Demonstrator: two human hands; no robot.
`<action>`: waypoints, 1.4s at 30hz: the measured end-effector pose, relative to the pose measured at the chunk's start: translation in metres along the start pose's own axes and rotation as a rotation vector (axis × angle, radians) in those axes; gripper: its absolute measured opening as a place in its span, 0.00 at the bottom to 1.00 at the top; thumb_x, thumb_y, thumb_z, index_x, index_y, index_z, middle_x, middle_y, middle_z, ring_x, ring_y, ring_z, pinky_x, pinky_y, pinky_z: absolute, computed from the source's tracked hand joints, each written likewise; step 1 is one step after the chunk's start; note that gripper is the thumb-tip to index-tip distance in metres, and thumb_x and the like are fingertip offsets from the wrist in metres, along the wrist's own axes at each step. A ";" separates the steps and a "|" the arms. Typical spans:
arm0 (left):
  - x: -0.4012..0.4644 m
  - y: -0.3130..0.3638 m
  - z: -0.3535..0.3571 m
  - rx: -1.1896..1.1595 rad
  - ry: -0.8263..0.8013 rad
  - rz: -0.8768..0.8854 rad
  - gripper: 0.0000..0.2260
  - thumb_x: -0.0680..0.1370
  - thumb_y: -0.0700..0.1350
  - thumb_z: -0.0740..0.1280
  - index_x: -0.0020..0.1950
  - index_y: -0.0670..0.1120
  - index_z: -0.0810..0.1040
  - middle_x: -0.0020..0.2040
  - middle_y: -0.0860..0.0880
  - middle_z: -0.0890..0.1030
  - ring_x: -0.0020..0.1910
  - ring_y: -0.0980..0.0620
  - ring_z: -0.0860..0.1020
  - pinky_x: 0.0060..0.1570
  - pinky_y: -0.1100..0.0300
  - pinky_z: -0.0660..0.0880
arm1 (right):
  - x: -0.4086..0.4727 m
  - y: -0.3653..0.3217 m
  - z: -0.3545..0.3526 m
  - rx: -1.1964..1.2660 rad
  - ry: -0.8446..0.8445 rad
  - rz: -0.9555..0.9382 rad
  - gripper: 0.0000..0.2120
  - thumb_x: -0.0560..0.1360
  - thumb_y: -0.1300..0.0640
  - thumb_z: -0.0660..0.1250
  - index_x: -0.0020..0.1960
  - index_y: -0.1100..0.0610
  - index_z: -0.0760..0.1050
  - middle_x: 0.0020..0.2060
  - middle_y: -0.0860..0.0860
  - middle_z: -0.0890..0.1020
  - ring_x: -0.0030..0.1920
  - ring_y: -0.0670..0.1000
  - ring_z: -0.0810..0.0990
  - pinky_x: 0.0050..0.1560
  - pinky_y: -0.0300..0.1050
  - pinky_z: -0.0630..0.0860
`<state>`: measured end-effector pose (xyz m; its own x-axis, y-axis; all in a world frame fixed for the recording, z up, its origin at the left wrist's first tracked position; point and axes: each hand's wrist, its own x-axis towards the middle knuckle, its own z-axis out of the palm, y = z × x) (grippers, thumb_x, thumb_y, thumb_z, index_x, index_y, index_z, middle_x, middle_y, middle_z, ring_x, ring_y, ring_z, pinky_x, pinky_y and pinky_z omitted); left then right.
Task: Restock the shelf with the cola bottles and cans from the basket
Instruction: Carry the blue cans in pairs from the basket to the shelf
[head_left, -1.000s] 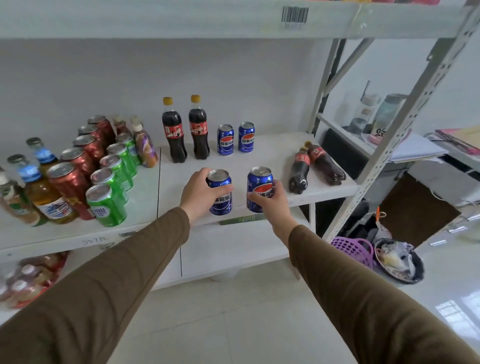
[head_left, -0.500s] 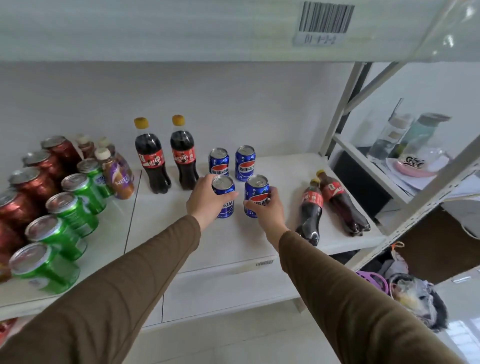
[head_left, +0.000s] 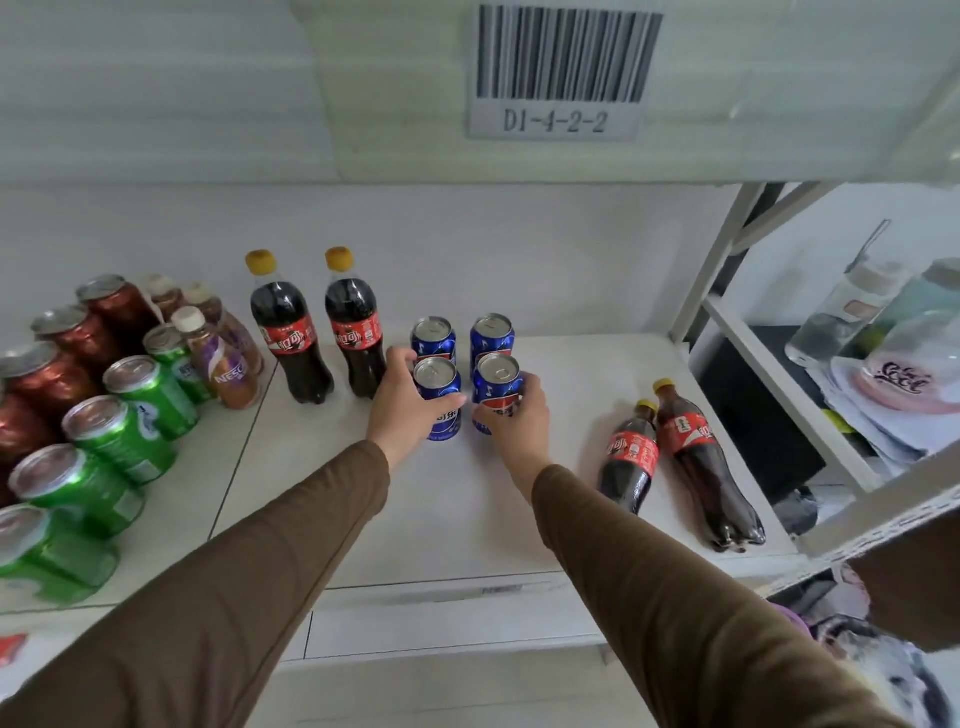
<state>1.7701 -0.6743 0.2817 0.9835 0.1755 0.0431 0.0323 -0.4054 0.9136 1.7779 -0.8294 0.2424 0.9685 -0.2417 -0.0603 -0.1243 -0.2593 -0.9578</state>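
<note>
1. The left hand (head_left: 400, 410) is wrapped around a blue can (head_left: 438, 397) standing on the white shelf (head_left: 467, 509).
2. The right hand (head_left: 514, 415) grips another blue can (head_left: 496, 389) beside it.
3. Two more blue cans (head_left: 434, 335) stand just behind.
4. Two cola bottles (head_left: 675, 467) lie flat on the right.

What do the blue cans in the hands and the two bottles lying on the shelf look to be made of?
Blue cans: apparently thin metal, with dull silver pull-tab tops and glossy printed sides. Lying bottles: apparently clear glossy plastic, dark cola showing through, red wrap labels, yellow caps. Shelf: smooth matt white; material unclear.
</note>
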 end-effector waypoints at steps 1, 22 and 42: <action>0.001 0.000 0.000 0.005 0.006 0.006 0.33 0.68 0.44 0.82 0.64 0.51 0.65 0.61 0.50 0.77 0.58 0.50 0.79 0.55 0.57 0.76 | 0.002 0.000 0.001 -0.017 -0.001 0.001 0.34 0.69 0.56 0.81 0.70 0.51 0.69 0.63 0.50 0.79 0.62 0.53 0.79 0.65 0.54 0.79; -0.042 -0.017 -0.007 0.132 0.105 -0.044 0.45 0.70 0.45 0.81 0.80 0.48 0.57 0.78 0.44 0.66 0.75 0.47 0.66 0.68 0.57 0.66 | -0.037 -0.004 -0.014 -0.244 0.084 -0.231 0.49 0.69 0.54 0.81 0.81 0.58 0.56 0.78 0.57 0.62 0.77 0.59 0.59 0.77 0.56 0.60; -0.318 -0.088 -0.213 0.418 0.570 -0.162 0.31 0.75 0.49 0.77 0.74 0.49 0.68 0.72 0.49 0.71 0.70 0.49 0.69 0.69 0.50 0.71 | -0.300 -0.057 0.155 -0.320 -0.643 -0.844 0.33 0.75 0.58 0.73 0.76 0.55 0.64 0.76 0.53 0.65 0.75 0.55 0.61 0.78 0.51 0.60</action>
<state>1.4167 -0.5034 0.2740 0.7187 0.6566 0.2287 0.3471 -0.6239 0.7002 1.5277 -0.5970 0.2720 0.6887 0.6328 0.3538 0.6680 -0.3642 -0.6489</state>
